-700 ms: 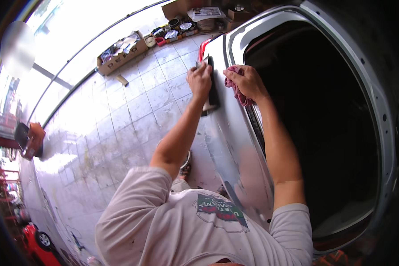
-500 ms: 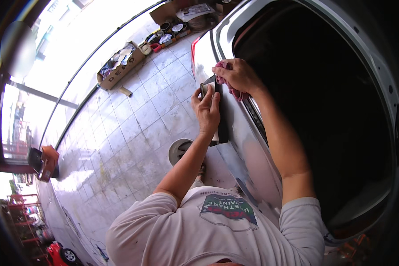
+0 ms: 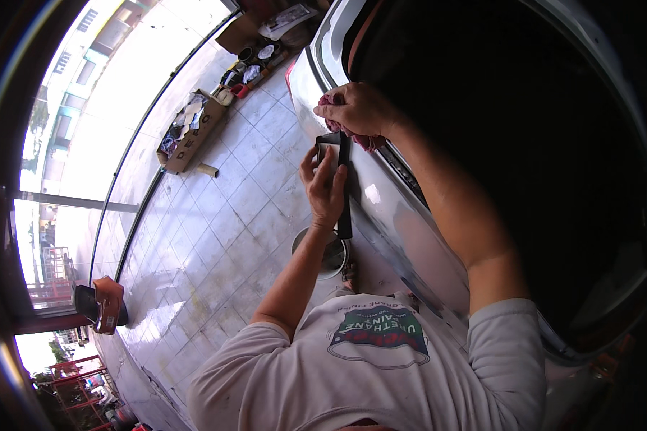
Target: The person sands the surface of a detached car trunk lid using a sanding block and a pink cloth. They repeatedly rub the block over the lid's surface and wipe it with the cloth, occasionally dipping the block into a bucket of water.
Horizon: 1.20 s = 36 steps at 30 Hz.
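Note:
My left hand is closed around a long, narrow black sanding block, with my fingers over its pale upper part. The block points lengthwise toward me beside the pale, patchy body panel of a car; whether it touches the panel I cannot tell. Just beyond it, my right hand grips a crumpled reddish-pink cloth at the panel, near the corner of the dark window opening. Below the block, a round bucket stands on the floor, partly hidden by my left forearm.
On the tiled floor at the far left are a cardboard box full of odds and ends and a short tan tube. Cans and containers line the back. An orange-brown box-like object sits at the left.
My view has shifted, so the car sits further left. My left hand has drawn the block slightly toward me, and more of the bucket shows. The right hand keeps the cloth at the same spot.

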{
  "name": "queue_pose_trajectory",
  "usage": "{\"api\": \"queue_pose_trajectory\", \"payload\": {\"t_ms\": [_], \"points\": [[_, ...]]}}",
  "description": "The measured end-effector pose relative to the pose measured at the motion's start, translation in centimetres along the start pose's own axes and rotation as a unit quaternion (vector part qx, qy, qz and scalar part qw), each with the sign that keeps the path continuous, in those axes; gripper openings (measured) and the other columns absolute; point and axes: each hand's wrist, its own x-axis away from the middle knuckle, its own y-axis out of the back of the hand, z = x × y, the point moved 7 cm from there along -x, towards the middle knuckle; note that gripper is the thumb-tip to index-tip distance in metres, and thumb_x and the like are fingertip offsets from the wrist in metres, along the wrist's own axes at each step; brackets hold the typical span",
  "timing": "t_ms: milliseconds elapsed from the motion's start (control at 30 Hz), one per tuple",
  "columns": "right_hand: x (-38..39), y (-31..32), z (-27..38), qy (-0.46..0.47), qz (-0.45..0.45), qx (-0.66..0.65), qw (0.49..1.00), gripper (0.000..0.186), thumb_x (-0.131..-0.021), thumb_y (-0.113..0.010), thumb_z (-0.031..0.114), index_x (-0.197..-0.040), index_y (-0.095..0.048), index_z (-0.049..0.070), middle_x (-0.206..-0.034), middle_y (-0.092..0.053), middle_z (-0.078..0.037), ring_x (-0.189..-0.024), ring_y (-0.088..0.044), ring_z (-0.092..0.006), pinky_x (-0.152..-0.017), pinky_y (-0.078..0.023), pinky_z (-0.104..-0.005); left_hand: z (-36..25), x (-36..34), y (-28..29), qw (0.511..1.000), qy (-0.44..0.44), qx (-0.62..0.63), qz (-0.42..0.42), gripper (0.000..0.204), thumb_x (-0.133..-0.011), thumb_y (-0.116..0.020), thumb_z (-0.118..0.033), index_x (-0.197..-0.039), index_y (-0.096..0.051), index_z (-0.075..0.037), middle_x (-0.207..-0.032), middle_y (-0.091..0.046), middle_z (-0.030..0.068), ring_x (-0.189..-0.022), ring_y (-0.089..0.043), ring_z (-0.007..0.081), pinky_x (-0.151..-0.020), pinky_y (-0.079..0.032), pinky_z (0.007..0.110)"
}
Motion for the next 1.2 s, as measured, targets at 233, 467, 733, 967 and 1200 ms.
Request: {"api": "queue_pose_trajectory", "payload": {"t_ms": [233, 467, 733, 967, 1200], "points": [[-0.7, -1.2, 0.9, -0.06, 0.095, -0.068, 0.991, 0.042, -0.097, -0.069, 0.045, -0.088, -0.078, 0.006, -0.07, -0.074, -0.012, -0.067, -0.075, -0.0262, -0.073, -0.06, -0.0396, 7.6, -11.5, 2.3, 0.995, 0.045, -0.058, -0.061, 0.046, -0.102, -0.07, -0.032, -0.141, -0.071, -0.009, -0.144, -0.057, 0.0247, -0.131, -0.052, 0.0414, -0.116, -0.039, 0.048], [-0.4, 0.5, -0.1, -0.063, 0.063, 0.022, 0.996, 0.042, -0.096, -0.069, 0.047, -0.095, -0.081, 0.007, -0.081, -0.078, -0.015, -0.076, -0.078, -0.0303, -0.076, -0.059, -0.0411, 1.6, -5.0, -0.3, 0.997, -0.021, -0.037, -0.06, 0.045, -0.099, -0.075, -0.03, -0.139, -0.073, -0.009, -0.14, -0.057, 0.0238, -0.13, -0.053, 0.0399, -0.115, -0.04, 0.05], [-0.3, 0.6, 0.8, -0.055, 0.061, -0.035, 0.996, 0.039, -0.096, -0.072, 0.042, -0.085, -0.078, 0.005, -0.07, -0.073, -0.008, -0.065, -0.07, -0.0175, -0.067, -0.055, -0.0358, 3.6, -9.6, -1.4, 0.989, 0.074, -0.083, -0.1, 0.044, -0.099, -0.073, -0.037, -0.137, -0.074, -0.016, -0.14, -0.059, 0.0264, -0.132, -0.051, 0.0442, -0.115, -0.041, 0.05], [-0.3, -0.1, 1.5, -0.044, 0.074, -0.038, 0.996, 0.04, -0.095, -0.072, 0.045, -0.093, -0.081, 0.006, -0.08, -0.078, -0.015, -0.073, -0.076, -0.0262, -0.074, -0.058, -0.0414, 3.1, -9.3, 0.9, 0.994, -0.021, -0.079, -0.066, 0.041, -0.101, -0.071, -0.033, -0.135, -0.075, -0.011, -0.137, -0.06, 0.0223, -0.132, -0.051, 0.0406, -0.114, -0.04, 0.05], [-0.4, 0.1, -0.5, -0.041, 0.054, -0.055, 0.996, 0.039, -0.095, -0.074, 0.042, -0.095, -0.081, 0.003, -0.077, -0.077, -0.013, -0.072, -0.075, -0.0225, -0.072, -0.057, -0.0374, 0.0, -4.4, -0.9, 0.991, 0.056, -0.099, -0.07, 0.045, -0.098, -0.073, -0.036, -0.137, -0.074, -0.014, -0.142, -0.055, 0.0265, -0.132, -0.051, 0.0447, -0.113, -0.042, 0.052]]}}
